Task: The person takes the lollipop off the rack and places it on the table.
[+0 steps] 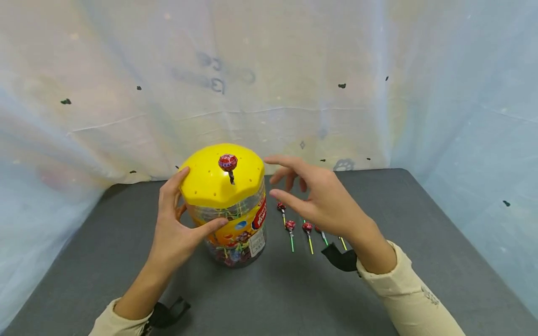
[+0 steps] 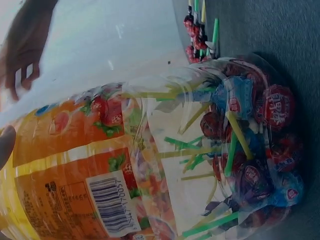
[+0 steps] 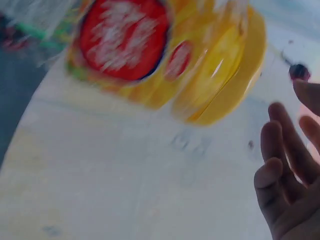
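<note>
A large clear plastic jar [image 1: 235,233] with a yellow lid [image 1: 210,182] stands on the dark table, tilted slightly in the head view. My left hand [image 1: 178,226] grips its left side, thumb across the front below the lid and fingers around the lid's edge. A red-wrapped lollipop [image 1: 228,162] sticks up from the top of the lid, head uppermost. Wrapped lollipops [image 2: 252,175] and green and yellow sticks show through the jar's wall in the left wrist view. My right hand [image 1: 317,193] hovers just right of the lid, fingers loosely bent and holding nothing.
Several red lollipops [image 1: 307,227] with green and yellow sticks lie on the table [image 1: 294,298] right of the jar, partly behind my right wrist. A pale hanging sheet [image 1: 286,93] encloses the table's back and sides. Black straps [image 1: 339,257] hang at both wrists.
</note>
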`<state>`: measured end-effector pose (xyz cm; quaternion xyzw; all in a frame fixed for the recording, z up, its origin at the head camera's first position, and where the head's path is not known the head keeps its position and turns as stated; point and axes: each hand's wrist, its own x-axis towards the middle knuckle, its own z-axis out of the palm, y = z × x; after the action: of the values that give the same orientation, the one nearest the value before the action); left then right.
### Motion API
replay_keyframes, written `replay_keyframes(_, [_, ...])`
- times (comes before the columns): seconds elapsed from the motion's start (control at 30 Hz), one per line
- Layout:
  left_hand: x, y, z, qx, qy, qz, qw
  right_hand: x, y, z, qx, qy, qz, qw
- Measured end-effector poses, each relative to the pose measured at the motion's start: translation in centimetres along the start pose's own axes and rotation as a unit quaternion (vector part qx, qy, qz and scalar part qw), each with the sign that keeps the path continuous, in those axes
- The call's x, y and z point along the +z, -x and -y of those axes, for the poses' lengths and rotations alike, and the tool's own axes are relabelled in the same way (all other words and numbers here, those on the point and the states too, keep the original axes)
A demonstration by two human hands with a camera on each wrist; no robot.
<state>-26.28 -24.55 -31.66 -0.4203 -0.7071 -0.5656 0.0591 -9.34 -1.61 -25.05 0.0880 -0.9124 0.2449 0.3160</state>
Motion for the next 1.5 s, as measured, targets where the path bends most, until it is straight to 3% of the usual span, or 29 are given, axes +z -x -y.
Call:
replay_keyframes(0.13, [0.3, -0.4, 0.4, 0.03, -0.012, -0.026, 0.9991, 1.0, -2.3, 1.2, -0.024, 0.004, -0.015, 1.0])
replay_keyframes(0.27, [0.4, -0.7, 0.8, 0.029, -0.038, -0.041, 0.998, 2.0, -4.0, 1.4, -0.038, 0.017, -0.019, 0.999])
replay_keyframes(0.5, [-0.3, -0.9, 1.1, 0.01, -0.046, 0.003, 0.9989, 3.2, -5.3, 1.1, -0.089, -0.013, -0.025, 0.996])
replay_keyframes(0.7, [-0.9, -0.9, 1.2, 0.014, -0.042, 0.028, 0.9986, 4.1, -5.5, 1.1, -0.084, -0.021, -0.037, 0.996])
replay_keyframes(0.97, [-0.9, -1.0, 1.4, 0.022, -0.045, 0.028, 0.9984, 4.0, -5.8, 1.4, -0.081, -0.01, -0.047, 0.996])
replay_keyframes(1.2, [-1.4, -0.9, 1.3, 0.024, -0.061, 0.03, 0.9974, 3.3, -5.8, 1.9, -0.102, -0.019, -0.078, 0.992])
replay_keyframes(1.5, [-1.4, -0.7, 1.1, 0.025, -0.065, 0.039, 0.9968, 2.7, -3.9, 0.8, -0.089, 0.0, -0.067, 0.994])
